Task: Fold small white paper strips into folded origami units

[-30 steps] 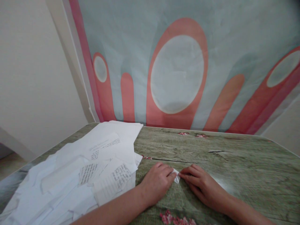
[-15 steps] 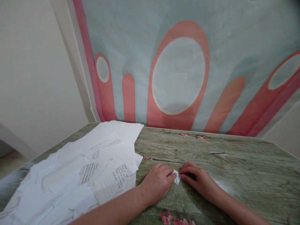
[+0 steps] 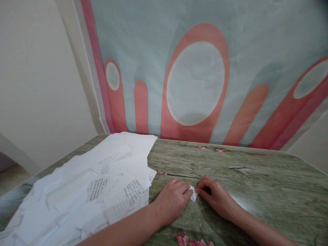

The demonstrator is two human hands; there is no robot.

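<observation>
A small folded piece of white paper (image 3: 193, 194) is held low over the wood-patterned table, between my two hands. My left hand (image 3: 173, 201) grips its left side between thumb and fingers. From the right, my right hand (image 3: 215, 196) pinches the paper's right corner with thumb and index finger, the other fingers curled in. Faint crease lines show on the paper; part of it is hidden behind my left fingers.
A heap of loose white sheets (image 3: 77, 194), some with handwriting, covers the left of the table (image 3: 276, 191). Pink flower prints mark the tabletop. Behind its far edge hangs a blue-grey sheet (image 3: 146, 41) with red shapes.
My right hand's fingers have curled in more and its knuckles have risen slightly, still pinching the corner. My left hand and the paper stay nearly in place.
</observation>
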